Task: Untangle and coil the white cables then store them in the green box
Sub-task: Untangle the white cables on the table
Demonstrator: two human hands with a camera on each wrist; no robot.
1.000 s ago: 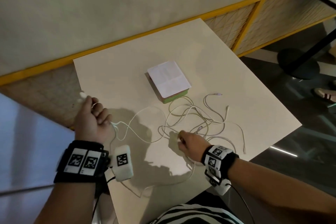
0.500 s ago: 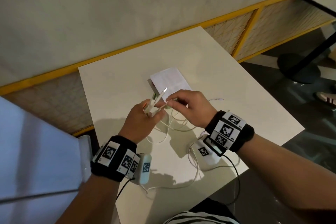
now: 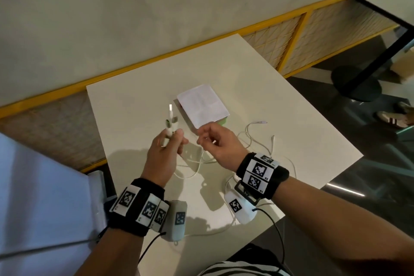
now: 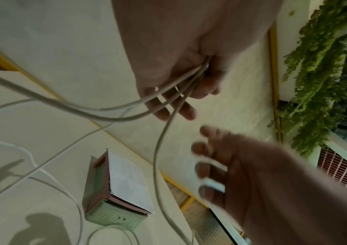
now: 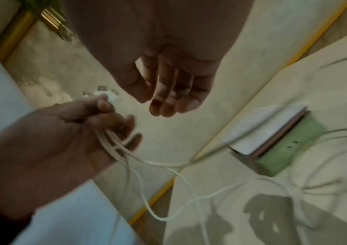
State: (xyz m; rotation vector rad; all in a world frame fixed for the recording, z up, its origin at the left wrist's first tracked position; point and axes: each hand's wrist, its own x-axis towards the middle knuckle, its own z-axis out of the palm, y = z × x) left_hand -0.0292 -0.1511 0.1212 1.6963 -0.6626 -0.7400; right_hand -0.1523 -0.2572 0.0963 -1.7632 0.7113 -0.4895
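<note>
Gathering cable ends at centre frame of the head view: left hand (image 3: 164, 152) curled round several white cables (image 3: 197, 163), plug ends (image 3: 170, 119) poking up above the fingers. Right hand (image 3: 215, 141) raised just beside it, fingers loosely bent, seemingly holding nothing. Green box (image 3: 223, 121) further up the frame, just beyond both hands, capped by a lid and a white sheet (image 3: 202, 103). Slack strands spread over the table (image 3: 134, 96) at centre right, uncoiled. By these pictures, an early stage: ends collected, no coil formed, box unopened, nothing stored.

Looking along the left wrist: at least 3 strands pinched in the left hand (image 4: 179, 66) at upper centre, sagging toward the left edge and lower centre. Right hand (image 4: 242, 174) blurred at lower right, fingers spread. Green box (image 4: 114, 215) at lower left, below both hands.

Looking along the right wrist: right hand (image 5: 168, 86) at upper centre, relaxed and empty. Left hand (image 5: 74, 132) at left clutching the bundle, white plug (image 5: 110, 97) at its fingertips. Green box (image 5: 283, 149) at right, well apart from both hands, loose cable beside it.
</note>
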